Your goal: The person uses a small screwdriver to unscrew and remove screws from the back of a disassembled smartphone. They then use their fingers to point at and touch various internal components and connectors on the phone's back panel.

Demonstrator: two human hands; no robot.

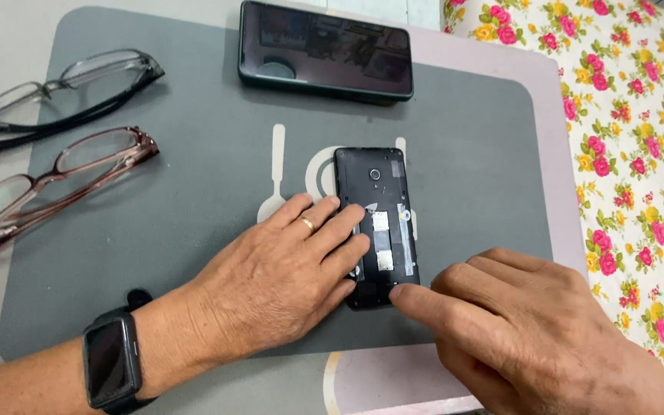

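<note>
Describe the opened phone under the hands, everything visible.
The opened phone is small, black, plastic-looking, lying flat and lengthwise on the grey mat, back cover off. A round camera lens sits near its far end; pale card slots and metal parts show mid-body. Left hand fingers rest on its left side; right hand forefinger touches its near corner.

bright, even daylight with soft, short shadows under the glasses. the dark phone screen mirrors the room. focus is sharp throughout; edges bend slightly.
</note>
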